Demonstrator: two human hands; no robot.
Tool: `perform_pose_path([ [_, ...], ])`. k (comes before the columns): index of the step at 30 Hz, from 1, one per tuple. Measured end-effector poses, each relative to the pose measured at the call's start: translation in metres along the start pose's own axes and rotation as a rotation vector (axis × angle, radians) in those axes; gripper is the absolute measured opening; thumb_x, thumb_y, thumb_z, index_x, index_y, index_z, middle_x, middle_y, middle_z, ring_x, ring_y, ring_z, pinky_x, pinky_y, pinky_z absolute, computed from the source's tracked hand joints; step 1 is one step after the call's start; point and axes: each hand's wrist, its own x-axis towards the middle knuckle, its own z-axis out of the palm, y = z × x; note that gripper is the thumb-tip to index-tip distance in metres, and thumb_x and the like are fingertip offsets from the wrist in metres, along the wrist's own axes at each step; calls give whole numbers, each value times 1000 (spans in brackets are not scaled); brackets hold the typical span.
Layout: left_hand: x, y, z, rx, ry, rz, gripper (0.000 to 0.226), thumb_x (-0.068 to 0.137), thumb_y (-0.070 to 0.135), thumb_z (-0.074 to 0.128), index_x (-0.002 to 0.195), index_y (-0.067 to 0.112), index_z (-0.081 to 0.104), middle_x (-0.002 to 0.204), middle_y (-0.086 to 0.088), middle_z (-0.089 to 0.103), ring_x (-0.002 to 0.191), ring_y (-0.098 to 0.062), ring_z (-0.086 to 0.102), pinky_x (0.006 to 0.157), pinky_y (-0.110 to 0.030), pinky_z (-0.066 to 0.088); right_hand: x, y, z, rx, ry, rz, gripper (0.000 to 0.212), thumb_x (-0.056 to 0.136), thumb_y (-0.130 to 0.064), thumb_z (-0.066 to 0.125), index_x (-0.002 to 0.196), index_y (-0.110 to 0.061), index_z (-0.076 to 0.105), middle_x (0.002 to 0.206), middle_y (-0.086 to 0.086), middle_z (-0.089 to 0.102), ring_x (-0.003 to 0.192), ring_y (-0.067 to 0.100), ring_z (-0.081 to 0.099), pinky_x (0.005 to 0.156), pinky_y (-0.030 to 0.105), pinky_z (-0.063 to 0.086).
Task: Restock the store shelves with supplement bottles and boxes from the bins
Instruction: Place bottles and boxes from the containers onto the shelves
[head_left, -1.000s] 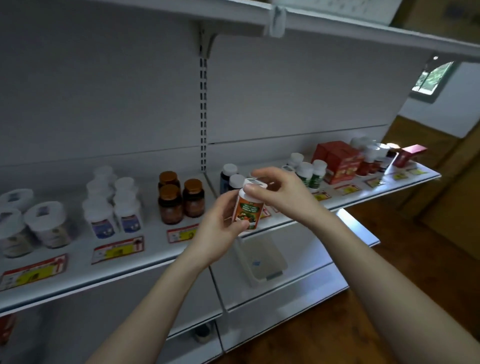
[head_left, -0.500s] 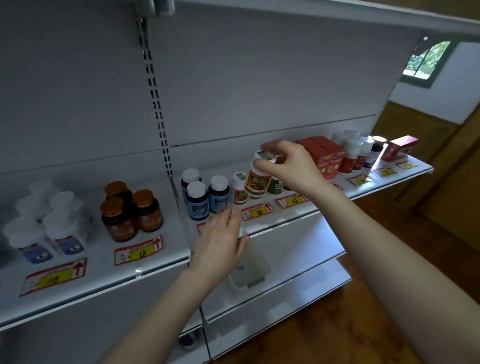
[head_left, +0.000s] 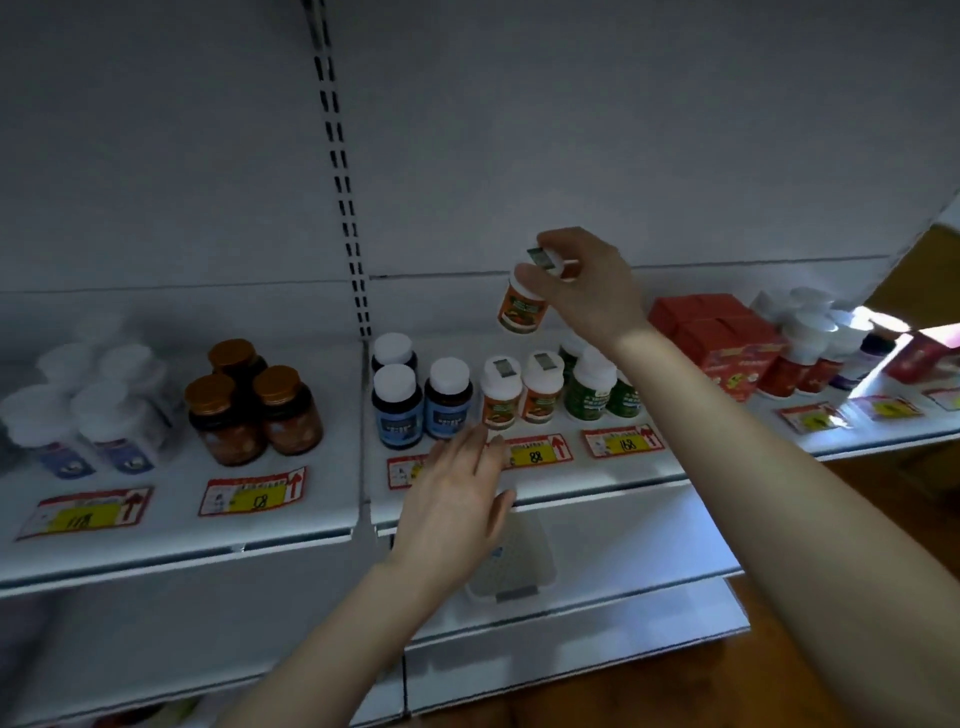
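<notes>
While held, bottle (head_left: 522, 310) tilted, cap up-right.

Red-yellow price tags (head_left: 537, 449) along shelf edge — slotted upright (head_left: 340, 171) on back panel — wooden floor (head_left: 727, 691) below.

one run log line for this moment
right hand: holds orange bottle by cap above shelf | left hand: open, empty, near shelf edge | bottle: not yet placed

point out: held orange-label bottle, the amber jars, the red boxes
held orange-label bottle (head_left: 522, 310), head view, on its orange label
amber jars (head_left: 288, 415), head view, body of the front right jar
red boxes (head_left: 719, 332), head view, top face
</notes>
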Motion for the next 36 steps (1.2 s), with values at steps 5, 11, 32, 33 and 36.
perform_pose_path([
  [5,-13,21,18,29,67,-127,43,71,24,73,106,2,64,107,-16,66,100,-30,64,85,-40,52,26,15,17,-44,-158,-62,40,85,-24,64,121,-7,55,124,6,57,112,17,53,84,17,38],
  [11,-29,40,44,13,19,-223,47,84,32,40,117,6,60,121,-13,61,115,-28,57,95,-44,44,37,33,38,-68,-341,-83,40,87,-22,62,124,-9,53,131,6,52,121,19,48,91,19,35],
  [32,-43,39,66,77,42,-211,49,74,19,75,119,7,61,129,-12,57,121,-27,53,97,-48,37,27,63,58,-192,-568,15,37,85,-18,62,121,-8,56,130,10,51,117,23,49,83,23,36],
  [33,-43,39,65,83,33,-216,53,70,19,78,119,7,62,129,-12,57,121,-27,53,96,-48,37,27,63,58,-197,-569,15,37,85,-19,61,121,-9,56,130,9,51,117,23,49,83,24,37],
  [36,-42,39,65,94,19,-224,56,67,19,81,118,7,62,128,-12,58,120,-27,53,97,-46,37,26,65,59,-199,-578,13,38,86,-21,60,122,-10,55,131,8,51,118,23,49,86,25,37],
])
